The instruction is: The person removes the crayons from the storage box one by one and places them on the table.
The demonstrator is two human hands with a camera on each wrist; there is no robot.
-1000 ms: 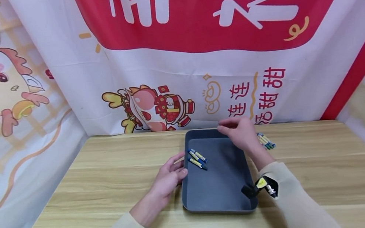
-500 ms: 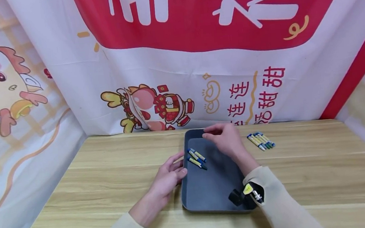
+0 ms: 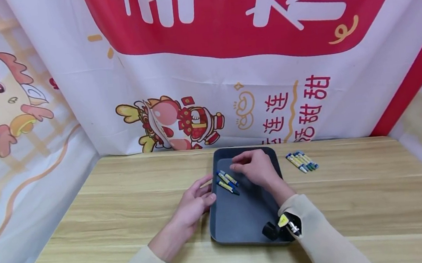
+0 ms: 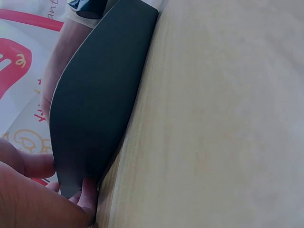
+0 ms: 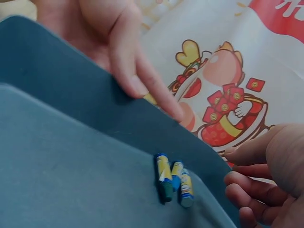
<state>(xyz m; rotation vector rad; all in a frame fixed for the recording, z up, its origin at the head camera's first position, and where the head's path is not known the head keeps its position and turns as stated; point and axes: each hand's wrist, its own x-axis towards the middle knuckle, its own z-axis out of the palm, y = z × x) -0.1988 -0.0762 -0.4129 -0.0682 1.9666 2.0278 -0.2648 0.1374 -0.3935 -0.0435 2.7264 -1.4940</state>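
Note:
A dark grey tray [image 3: 243,218] lies on the wooden table [image 3: 125,200]. Three blue-and-yellow crayons [image 3: 228,182] lie side by side at its far left. My right hand [image 3: 235,167] hovers over the tray just right of them, fingers curled and tips drawn together; no crayon shows in it. The right wrist view has the three crayons [image 5: 172,183] on the tray floor [image 5: 71,166], with my right hand [image 5: 247,171] close beside them. My left hand [image 3: 195,201] rests with relaxed fingers on the tray's left rim, as its fingers [image 5: 128,76] show.
Several more crayons [image 3: 302,161] lie in a small bunch on the table right of the tray. A printed red-and-white banner [image 3: 229,82] hangs along the back and left sides. The left wrist view has the tray's wall [image 4: 99,95] and bare wood [image 4: 213,118].
My right hand has moved left from beside the crayon bunch on the table to over the tray, next to the three crayons. The left hand stayed on the rim.

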